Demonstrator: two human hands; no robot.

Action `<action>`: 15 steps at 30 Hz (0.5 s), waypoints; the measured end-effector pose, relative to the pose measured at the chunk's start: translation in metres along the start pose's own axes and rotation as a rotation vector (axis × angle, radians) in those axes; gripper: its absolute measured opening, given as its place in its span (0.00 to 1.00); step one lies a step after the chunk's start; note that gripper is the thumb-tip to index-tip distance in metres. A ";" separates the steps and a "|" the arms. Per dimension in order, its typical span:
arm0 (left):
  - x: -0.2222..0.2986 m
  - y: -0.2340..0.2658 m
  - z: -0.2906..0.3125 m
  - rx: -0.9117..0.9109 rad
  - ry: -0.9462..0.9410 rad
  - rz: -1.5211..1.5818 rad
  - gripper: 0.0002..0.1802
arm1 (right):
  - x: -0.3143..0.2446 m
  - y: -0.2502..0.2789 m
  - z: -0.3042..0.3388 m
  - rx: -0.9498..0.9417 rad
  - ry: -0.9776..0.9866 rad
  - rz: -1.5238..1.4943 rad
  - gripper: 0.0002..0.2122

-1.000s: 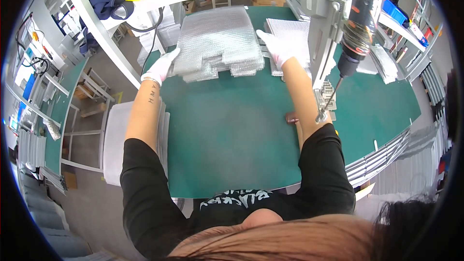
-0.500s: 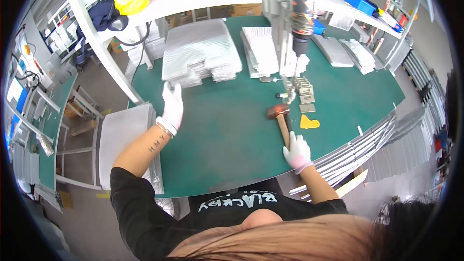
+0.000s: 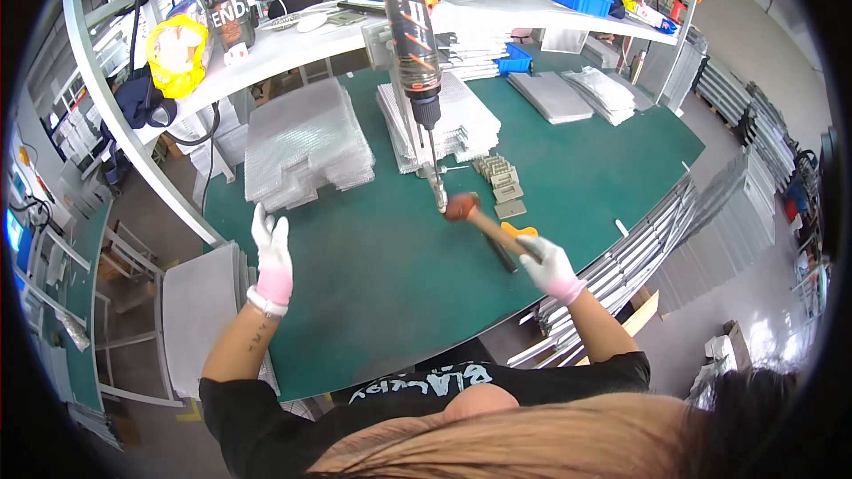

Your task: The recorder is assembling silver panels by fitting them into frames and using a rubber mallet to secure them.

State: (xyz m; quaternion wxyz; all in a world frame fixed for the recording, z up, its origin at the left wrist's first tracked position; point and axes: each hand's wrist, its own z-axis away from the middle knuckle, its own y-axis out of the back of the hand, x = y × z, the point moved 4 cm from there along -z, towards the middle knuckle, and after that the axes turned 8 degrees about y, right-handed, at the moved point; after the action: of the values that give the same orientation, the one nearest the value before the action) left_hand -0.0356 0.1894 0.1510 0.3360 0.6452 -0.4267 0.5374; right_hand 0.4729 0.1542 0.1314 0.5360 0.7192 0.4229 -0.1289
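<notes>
My right hand [image 3: 552, 273], in a white glove with a pink cuff, is closed round the wooden handle of a mallet [image 3: 497, 233]. Its reddish-brown head points away to the left, near the tip of the hanging power screwdriver [image 3: 415, 44]. Below the handle a dark bar [image 3: 499, 254] lies on the green table [image 3: 390, 302]. The handle partly covers a yellow flat piece [image 3: 519, 230]. My left hand [image 3: 273, 253], gloved alike, is open with fingers apart and holds nothing. It is just in front of a stack of translucent sheets [image 3: 306, 137].
A second sheet stack [image 3: 453, 120] stands behind the screwdriver. Small metal plates [image 3: 506, 191] lie in a row beside it. More sheets [image 3: 550, 96] are at the back right. Long metal strips [image 3: 612, 253] line the right edge, and a white frame post [image 3: 133, 133] rises at left.
My right hand has raised the mallet off the table and angled it, parting it from the dark bar. My left hand has shifted slightly left and nearer. The head view has turned.
</notes>
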 end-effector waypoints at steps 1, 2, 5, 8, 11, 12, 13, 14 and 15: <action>0.018 -0.001 0.014 -0.044 0.002 -0.017 0.36 | -0.010 0.018 -0.005 0.113 0.068 -0.050 0.16; 0.027 0.004 0.023 -0.064 -0.039 -0.075 0.36 | -0.023 0.040 -0.016 0.230 0.201 -0.027 0.17; 0.040 0.018 0.045 -0.112 -0.071 -0.130 0.36 | -0.069 0.106 -0.067 0.512 0.396 0.353 0.18; 0.051 0.023 0.061 -0.100 -0.019 -0.081 0.38 | -0.090 0.163 -0.168 0.769 0.454 0.247 0.18; 0.065 0.021 0.075 -0.116 -0.029 -0.151 0.40 | -0.109 0.219 -0.279 0.742 0.480 0.381 0.20; 0.065 0.024 0.081 -0.103 0.001 -0.182 0.41 | -0.121 0.221 -0.315 0.704 0.486 0.388 0.21; 0.062 0.023 0.084 -0.107 0.025 -0.207 0.42 | -0.112 0.234 -0.356 0.656 0.471 0.495 0.23; 0.058 0.028 0.090 -0.097 0.009 -0.249 0.43 | -0.113 0.230 -0.389 0.634 0.475 0.517 0.22; 0.052 0.029 0.096 -0.095 0.006 -0.246 0.43 | -0.099 0.232 -0.419 0.591 0.375 0.535 0.22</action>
State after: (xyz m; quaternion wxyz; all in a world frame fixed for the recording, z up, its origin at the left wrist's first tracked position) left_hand -0.0203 0.0824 0.1822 0.4308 0.6743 -0.3681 0.4735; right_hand 0.4737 0.4604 0.5127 0.2358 0.9368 0.2566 0.0320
